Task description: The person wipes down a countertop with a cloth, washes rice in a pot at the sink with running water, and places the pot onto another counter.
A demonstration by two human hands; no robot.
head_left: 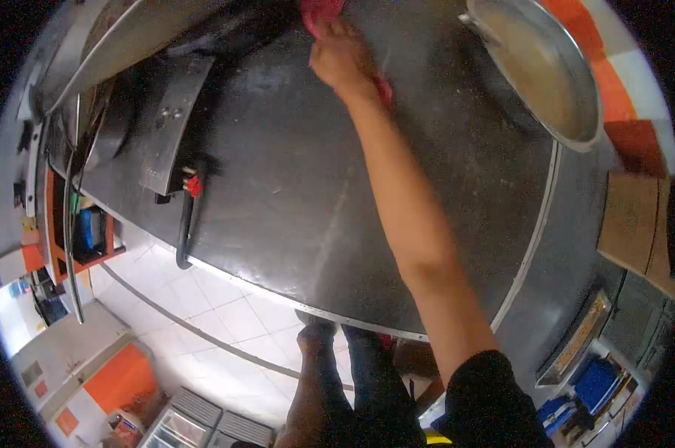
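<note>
My right hand (343,63) reaches far across the dark metal tabletop (277,172), its fingers closed on a red cloth (322,10). Some of the cloth shows beyond the fingers, and another bit beside the wrist. The hand is slightly blurred. My left hand (315,336) hangs low by the near edge of the tabletop, beside my leg; it is dark and small, so its fingers cannot be made out.
A large metal pan (550,75) is at the upper right. To the left, a metal box (175,123) stands near a black hose or handle with a red part (194,185). A cardboard box (628,220) lies at the right, and tiled floor (225,313) shows below.
</note>
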